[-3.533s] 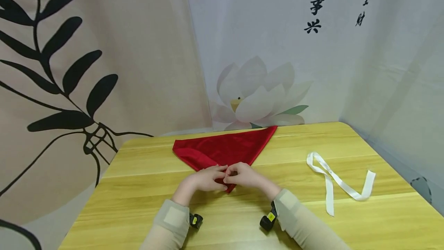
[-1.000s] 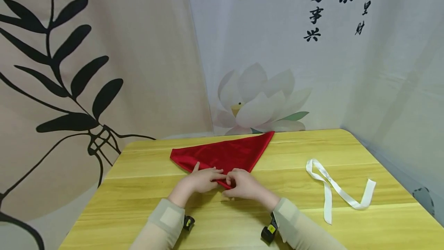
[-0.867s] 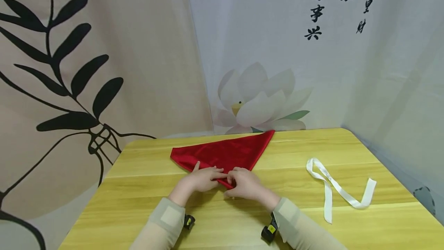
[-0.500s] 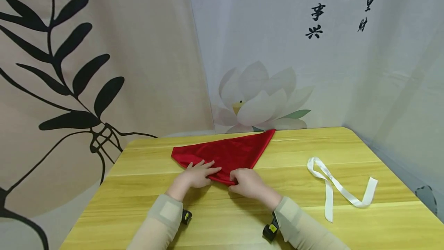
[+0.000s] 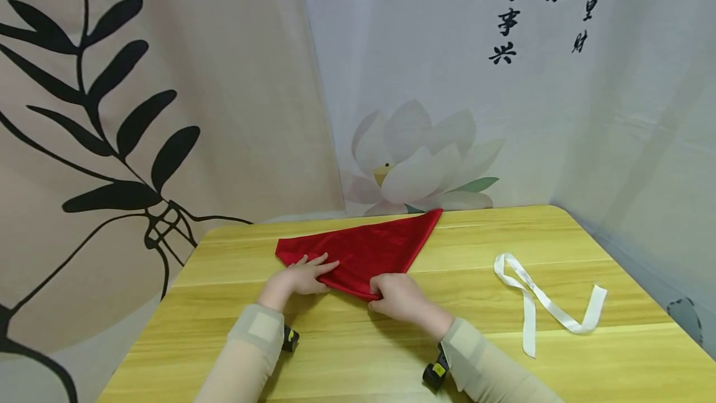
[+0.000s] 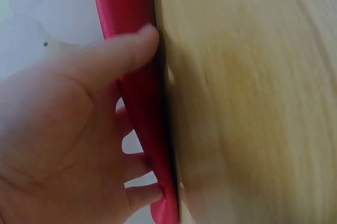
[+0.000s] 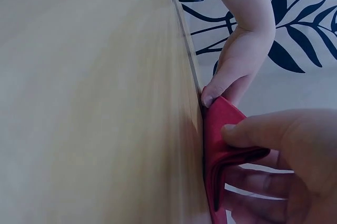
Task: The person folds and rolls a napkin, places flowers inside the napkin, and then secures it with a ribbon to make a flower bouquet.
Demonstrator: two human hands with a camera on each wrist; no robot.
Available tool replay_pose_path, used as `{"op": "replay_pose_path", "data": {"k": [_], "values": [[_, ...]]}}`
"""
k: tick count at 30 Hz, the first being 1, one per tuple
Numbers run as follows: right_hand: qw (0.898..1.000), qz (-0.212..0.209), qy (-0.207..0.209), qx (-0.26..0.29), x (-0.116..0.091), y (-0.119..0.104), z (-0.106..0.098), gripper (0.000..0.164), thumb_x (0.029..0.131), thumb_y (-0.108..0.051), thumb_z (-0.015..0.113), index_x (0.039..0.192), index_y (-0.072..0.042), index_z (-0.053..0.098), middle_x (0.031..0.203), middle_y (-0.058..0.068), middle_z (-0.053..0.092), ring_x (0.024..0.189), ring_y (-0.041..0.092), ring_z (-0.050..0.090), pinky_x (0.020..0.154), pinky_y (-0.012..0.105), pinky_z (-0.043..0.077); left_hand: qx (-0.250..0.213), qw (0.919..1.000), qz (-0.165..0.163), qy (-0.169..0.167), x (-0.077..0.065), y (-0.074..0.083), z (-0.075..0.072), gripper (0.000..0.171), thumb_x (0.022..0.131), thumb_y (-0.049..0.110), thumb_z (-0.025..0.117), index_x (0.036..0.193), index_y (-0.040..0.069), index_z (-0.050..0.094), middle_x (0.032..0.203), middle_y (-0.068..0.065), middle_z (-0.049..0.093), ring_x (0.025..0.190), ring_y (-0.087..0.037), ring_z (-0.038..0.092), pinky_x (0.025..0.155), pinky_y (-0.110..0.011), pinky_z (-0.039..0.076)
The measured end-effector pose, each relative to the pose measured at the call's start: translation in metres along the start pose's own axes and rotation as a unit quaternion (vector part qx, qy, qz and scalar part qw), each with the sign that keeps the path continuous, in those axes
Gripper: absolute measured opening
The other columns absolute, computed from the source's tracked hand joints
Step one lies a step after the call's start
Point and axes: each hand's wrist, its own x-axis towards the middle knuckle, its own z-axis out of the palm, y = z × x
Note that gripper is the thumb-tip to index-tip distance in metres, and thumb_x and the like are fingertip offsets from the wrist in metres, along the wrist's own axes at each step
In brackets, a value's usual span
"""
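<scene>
A glossy red cloth (image 5: pixel 386 241), folded, lies near the far side of the table, its pointed end at the far right. My left hand (image 5: pixel 304 277) rests with spread fingers on its near left edge; in the left wrist view, the thumb (image 6: pixel 113 58) lies across the red fabric (image 6: pixel 118 3). My right hand (image 5: pixel 399 296) pinches the near edge between thumb and fingers. Several stacked layers of the cloth (image 7: pixel 218 129) show at that pinch in the right wrist view, with the left hand (image 7: pixel 224 84) farther along the fold.
A white ribbon (image 5: pixel 550 297) lies in a loose zigzag on the right of the wooden table (image 5: pixel 347 353). Behind the table's far edge hangs a printed curtain (image 5: pixel 252 111) with leaves, a lotus and writing.
The near tip of the cloth has been folded in, leaving a blunter near edge. My left hand has slid left along that edge, away from the right hand, which keeps its pinch.
</scene>
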Motion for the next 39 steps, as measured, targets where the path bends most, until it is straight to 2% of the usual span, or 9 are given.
{"op": "replay_pose_path", "data": {"k": [7, 13, 18, 22, 30, 33, 36, 39], "values": [[1.0, 0.004, 0.012, 0.017, 0.001, 0.002, 0.0, 0.029, 0.077, -0.016, 0.075, 0.066, -0.018, 0.048, 0.058, -0.011, 0.041, 0.057, 0.007, 0.038, 0.054, 0.025, 0.034, 0.022, 0.9997, -0.009, 0.006, 0.001, 0.0, -0.005, 0.051, 0.096, 0.016, 0.05, 0.146, 0.024, 0.046, 0.156, -0.011, 0.029, 0.14, -0.049, 0.018, 0.107, -0.068, 0.013], [0.998, 0.01, 0.018, 0.052, 0.0, 0.004, -0.002, 0.021, 0.077, -0.014, 0.07, 0.07, -0.017, 0.051, 0.06, -0.011, 0.042, 0.058, 0.007, 0.038, 0.055, 0.024, 0.035, 0.039, 0.9992, -0.005, 0.003, 0.001, 0.002, -0.012, 0.042, 0.099, 0.02, 0.048, 0.141, 0.028, 0.053, 0.152, -0.007, 0.037, 0.142, -0.041, 0.021, 0.107, -0.067, 0.01], [0.995, 0.015, 0.017, 0.101, 0.001, 0.009, -0.002, 0.016, 0.078, -0.013, 0.067, 0.074, -0.016, 0.052, 0.059, -0.011, 0.04, 0.058, 0.006, 0.037, 0.055, 0.024, 0.035, 0.027, 0.9996, -0.001, -0.003, -0.001, 0.004, -0.019, 0.039, 0.1, 0.02, 0.049, 0.137, 0.026, 0.057, 0.149, -0.007, 0.043, 0.142, -0.04, 0.023, 0.107, -0.068, 0.007], [0.99, 0.037, 0.006, 0.137, 0.002, 0.014, -0.003, 0.013, 0.08, -0.012, 0.065, 0.077, -0.016, 0.053, 0.059, -0.011, 0.042, 0.057, 0.006, 0.038, 0.056, 0.024, 0.034, 0.029, 0.9995, -0.006, -0.012, -0.003, 0.007, -0.025, 0.036, 0.1, 0.023, 0.049, 0.135, 0.024, 0.059, 0.145, -0.007, 0.047, 0.141, -0.038, 0.025, 0.108, -0.067, 0.006], [0.976, 0.065, -0.017, 0.207, 0.003, 0.019, -0.006, 0.008, 0.082, -0.011, 0.063, 0.079, -0.012, 0.056, 0.057, -0.009, 0.045, 0.051, 0.005, 0.04, 0.053, 0.023, 0.036, 0.039, 0.999, -0.008, -0.02, -0.002, 0.014, -0.036, 0.034, 0.099, 0.028, 0.052, 0.13, 0.017, 0.062, 0.134, -0.004, 0.057, 0.133, -0.029, 0.042, 0.108, -0.065, 0.01], [0.972, 0.069, -0.017, 0.225, 0.003, 0.021, -0.005, 0.008, 0.082, -0.01, 0.062, 0.078, -0.011, 0.055, 0.055, -0.008, 0.043, 0.05, 0.005, 0.041, 0.052, 0.023, 0.037, 0.035, 0.9991, -0.01, -0.023, -0.001, 0.015, -0.038, 0.036, 0.099, 0.03, 0.053, 0.13, 0.015, 0.062, 0.133, -0.002, 0.057, 0.132, -0.027, 0.044, 0.109, -0.064, 0.01], [0.963, 0.08, -0.022, 0.257, 0.004, 0.022, -0.004, 0.009, 0.084, -0.009, 0.062, 0.079, -0.009, 0.054, 0.056, -0.006, 0.047, 0.05, 0.01, 0.052, 0.052, 0.024, 0.044, 0.026, 0.9991, -0.015, -0.028, 0.002, 0.015, -0.04, 0.039, 0.098, 0.03, 0.054, 0.132, 0.013, 0.06, 0.134, -0.003, 0.057, 0.132, -0.028, 0.044, 0.11, -0.059, 0.016], [0.949, 0.097, -0.03, 0.299, 0.003, 0.023, -0.003, 0.009, 0.086, -0.009, 0.062, 0.082, -0.007, 0.054, 0.06, -0.001, 0.054, 0.053, 0.02, 0.062, 0.053, 0.03, 0.052, 0.021, 0.9989, -0.021, -0.036, 0.006, 0.014, -0.041, 0.041, 0.098, 0.03, 0.054, 0.133, 0.01, 0.059, 0.136, -0.005, 0.054, 0.132, -0.029, 0.043, 0.109, -0.052, 0.025]]}}
